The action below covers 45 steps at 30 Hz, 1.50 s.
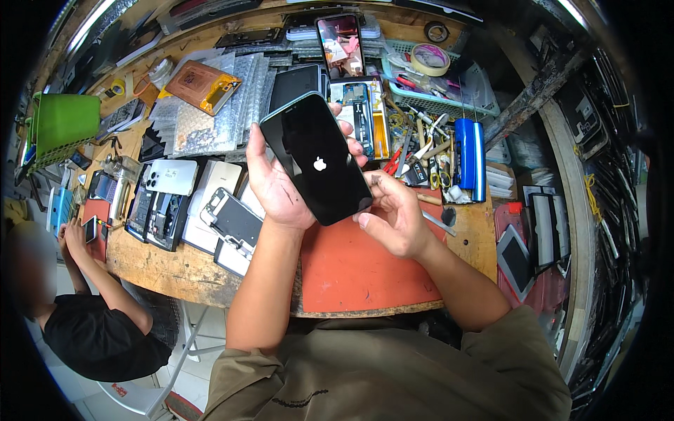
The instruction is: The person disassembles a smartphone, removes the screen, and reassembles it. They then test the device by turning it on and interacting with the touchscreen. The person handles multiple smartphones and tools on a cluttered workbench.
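A smartphone (pixel 309 137) with a black screen and a small white logo lit in its middle is held up above the orange-red mat (pixel 365 274). My left hand (pixel 277 196) grips it from beneath, thumb along the left edge and fingertips curled round the right edge. At its lower right corner, my right hand (pixel 400 217) has thumb and bent fingers closed on the edge. The phone's back is hidden. Left of my left wrist lie an opened phone part (pixel 235 221) and a white-backed phone (pixel 172 177) on other phone parts.
Behind stand a propped-up lit phone (pixel 340 45), bubble-wrap sheets (pixel 246 77) and a mint basket (pixel 439 98) with tape. Tools (pixel 421 140) and a blue cylinder (pixel 465 154) crowd the right. A co-worker (pixel 105 337) sits left, handling a small phone at the wooden bench (pixel 161 270).
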Each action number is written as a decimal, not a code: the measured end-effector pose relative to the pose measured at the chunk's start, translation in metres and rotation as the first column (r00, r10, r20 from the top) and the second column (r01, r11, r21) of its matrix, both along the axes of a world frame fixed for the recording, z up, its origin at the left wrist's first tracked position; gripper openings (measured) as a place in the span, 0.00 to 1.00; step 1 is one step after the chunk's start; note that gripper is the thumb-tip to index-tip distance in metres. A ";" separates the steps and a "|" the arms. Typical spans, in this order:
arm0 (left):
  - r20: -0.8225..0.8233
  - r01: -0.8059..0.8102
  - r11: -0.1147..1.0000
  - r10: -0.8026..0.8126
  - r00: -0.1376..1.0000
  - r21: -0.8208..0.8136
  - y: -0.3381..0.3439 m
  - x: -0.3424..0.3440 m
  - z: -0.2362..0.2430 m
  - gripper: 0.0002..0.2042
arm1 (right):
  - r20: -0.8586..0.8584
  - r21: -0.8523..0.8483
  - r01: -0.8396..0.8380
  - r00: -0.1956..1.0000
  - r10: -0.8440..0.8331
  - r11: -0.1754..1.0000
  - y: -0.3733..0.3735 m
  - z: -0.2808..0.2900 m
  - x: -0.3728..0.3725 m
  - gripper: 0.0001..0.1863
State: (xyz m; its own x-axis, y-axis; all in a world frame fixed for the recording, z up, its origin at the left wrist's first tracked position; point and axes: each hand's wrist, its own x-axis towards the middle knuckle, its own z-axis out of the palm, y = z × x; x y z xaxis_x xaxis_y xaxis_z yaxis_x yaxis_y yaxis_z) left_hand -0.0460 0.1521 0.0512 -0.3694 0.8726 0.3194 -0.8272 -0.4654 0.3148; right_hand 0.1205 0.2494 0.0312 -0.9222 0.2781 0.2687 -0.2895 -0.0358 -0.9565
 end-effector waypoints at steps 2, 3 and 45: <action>-0.011 -0.001 1.000 0.001 1.000 0.003 -0.001 0.002 0.001 0.50 | 0.018 0.023 0.007 1.000 -0.008 1.000 0.000 0.000 0.001 0.22; -0.009 0.002 1.000 -0.002 1.000 -0.001 -0.001 0.002 0.001 0.49 | 0.037 0.043 -0.002 0.999 0.000 0.999 0.001 0.000 0.002 0.22; -0.018 0.020 0.996 -0.022 1.000 -0.090 0.003 0.000 -0.004 0.48 | -0.010 0.007 0.103 0.995 -0.103 0.995 -0.006 -0.003 -0.006 0.12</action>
State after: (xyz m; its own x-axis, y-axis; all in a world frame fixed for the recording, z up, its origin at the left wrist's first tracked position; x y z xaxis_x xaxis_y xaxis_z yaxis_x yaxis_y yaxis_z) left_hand -0.0462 0.1548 0.0473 -0.3453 0.9057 0.2457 -0.8300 -0.4169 0.3704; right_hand 0.1146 0.2438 0.0278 -0.8862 0.3693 0.2799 -0.3003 0.0022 -0.9538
